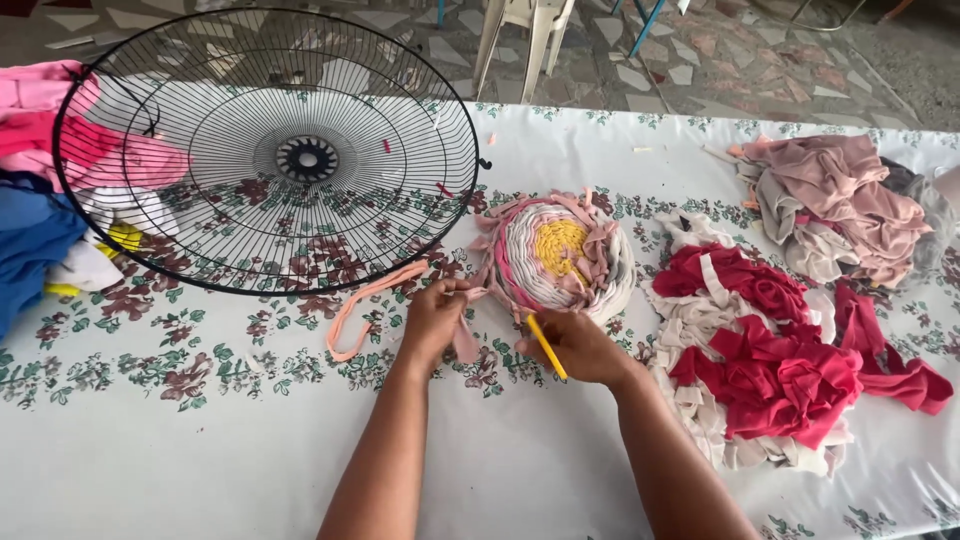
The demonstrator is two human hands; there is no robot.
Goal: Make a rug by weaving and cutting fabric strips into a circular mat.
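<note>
Round rag mat (556, 255) woven in coils, yellow centre ringed by white and pink, laid flat, loose pink fabric strip (366, 305) trailed leftward, yellow hook (546, 346) slanted at its near edge.

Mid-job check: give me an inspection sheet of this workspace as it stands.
Surface: table under a white floral cloth.
Job's things: round woven rag mat, yellow centre, white and pink rings, loose strip ends at its rim; yellow hook; pink fabric strip trailing left.
Clutter: black wire fan guard; red and white scrap pile; dusty-pink pile; pink and blue cloth heap.
Grippers: left hand pinches the strip at the mat's edge; right hand holds the hook.
Cables: nothing seen.
Surroundings: tiled floor, plastic chair legs beyond the table.
</note>
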